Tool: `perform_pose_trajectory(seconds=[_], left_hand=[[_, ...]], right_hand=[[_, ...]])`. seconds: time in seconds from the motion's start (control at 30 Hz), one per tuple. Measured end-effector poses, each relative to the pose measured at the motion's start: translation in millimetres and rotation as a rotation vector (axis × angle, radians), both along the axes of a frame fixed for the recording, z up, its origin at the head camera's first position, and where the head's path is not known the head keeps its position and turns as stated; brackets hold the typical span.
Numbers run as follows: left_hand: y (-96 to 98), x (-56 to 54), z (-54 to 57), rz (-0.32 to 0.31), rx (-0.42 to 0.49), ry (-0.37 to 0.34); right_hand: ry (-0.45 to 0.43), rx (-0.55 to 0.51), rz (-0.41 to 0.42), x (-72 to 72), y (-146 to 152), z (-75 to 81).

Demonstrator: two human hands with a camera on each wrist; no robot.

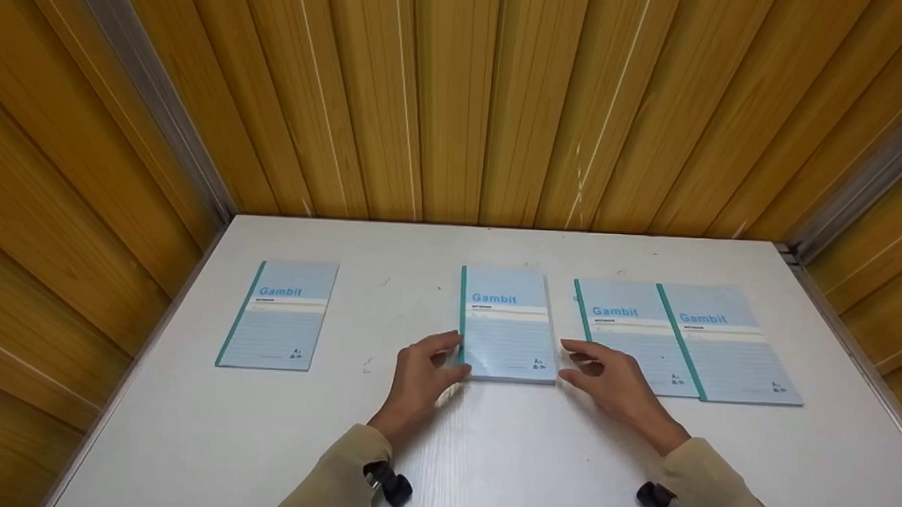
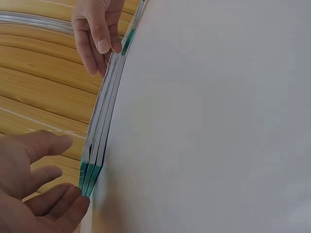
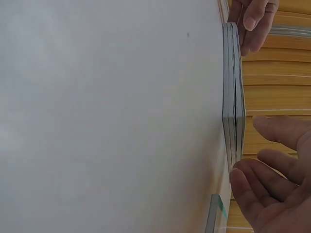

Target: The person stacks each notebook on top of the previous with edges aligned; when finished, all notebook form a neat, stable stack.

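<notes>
A small stack of light-blue "Gambit" notebooks (image 1: 507, 323) with green spines lies on the white table between both hands. Its layered edges show in the left wrist view (image 2: 102, 116) and the right wrist view (image 3: 232, 87). My left hand (image 1: 420, 376) is at the spine side, fingertips touching or nearly touching the stack's lower left edge, fingers loosely bent. Just off the opposite edge, my right hand (image 1: 612, 379) has its thumb and fingers apart, with a slight gap to the stack in the head view. Neither hand grips anything.
One notebook (image 1: 278, 315) lies alone at the left of the white table (image 1: 518, 466). To the right, two more lie side by side, the nearer one (image 1: 629, 320) partly behind my right hand and the other (image 1: 733, 346) beyond it. Wood-look panels (image 1: 456, 103) stand behind the table.
</notes>
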State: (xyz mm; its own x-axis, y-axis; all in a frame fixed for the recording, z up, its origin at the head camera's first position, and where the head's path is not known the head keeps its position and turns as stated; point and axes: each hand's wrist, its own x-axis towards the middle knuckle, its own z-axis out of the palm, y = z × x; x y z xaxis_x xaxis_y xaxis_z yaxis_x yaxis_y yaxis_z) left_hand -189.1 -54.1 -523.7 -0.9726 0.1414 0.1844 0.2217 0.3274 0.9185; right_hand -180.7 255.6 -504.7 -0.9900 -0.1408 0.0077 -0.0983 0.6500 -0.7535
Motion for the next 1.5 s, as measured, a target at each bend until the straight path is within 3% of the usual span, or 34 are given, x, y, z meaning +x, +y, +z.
perform_pose_trajectory(seconds=[0.2, 0.33, 0.83, 1.1, 1.5], left_hand=[[11.6, -3.3, 8.4, -0.009, -0.022, 0.104], [23.4, -4.3, 13.5, -0.029, -0.019, 0.114], [70.3, -6.4, 24.9, -0.094, 0.034, -0.044], [93.3, -5.4, 23.7, -0.113, 0.01, -0.084], [120.0, -7.1, 22.8, -0.158, 0.055, -0.17]], right_hand=[[0.004, 0.007, -0.012, -4.5, 15, 7.8], [0.004, 0.019, -0.02, -6.3, 24, 10.5], [0.037, 0.05, -0.039, -7.3, 59, 12.0], [-0.018, 0.114, -0.078, -5.3, 78, 12.2], [-0.03, 0.164, -0.095, -1.8, 103, 10.0]])
